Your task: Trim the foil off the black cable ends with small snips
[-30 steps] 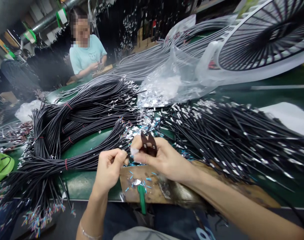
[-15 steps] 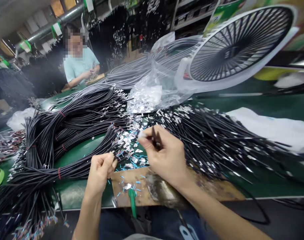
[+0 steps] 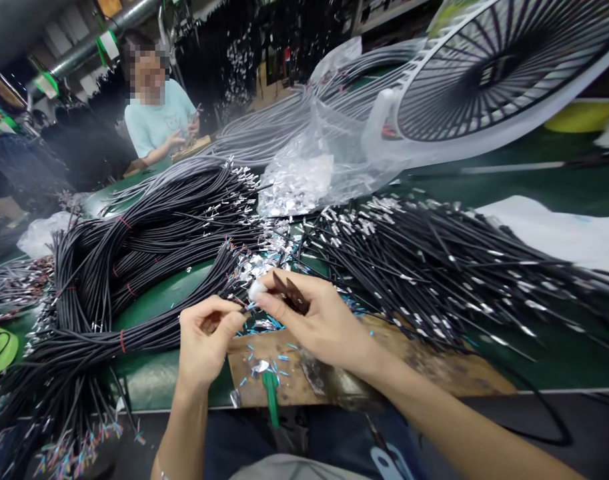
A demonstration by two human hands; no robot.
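Note:
My left hand (image 3: 209,337) is closed in a pinch on the stripped end of a black cable (image 3: 245,310), its thin coloured wires pointing right. My right hand (image 3: 319,320) is closed around a dark two-pronged hand tool (image 3: 291,293) whose tips stick up between the fingers. A white covering (image 3: 257,291) wraps a fingertip of that hand, which meets the wire ends beside the left thumb. Beneath both hands, a brown board (image 3: 249,393) carries blue wire scraps (image 3: 283,358) and a green-handled tool (image 3: 271,400).
Tied bundles of black cables (image 3: 94,287) lie left, loose black cables (image 3: 424,267) right. Behind are a clear plastic bag (image 3: 334,153) of foil bits, grey cables (image 3: 264,137) and a large fan (image 3: 494,73). A person (image 3: 159,120) sits across the green table (image 3: 154,380).
My right hand has moved left and down, so its fingertips now meet the wire ends at my left hand. My left hand has turned slightly. The camera view has shifted a little.

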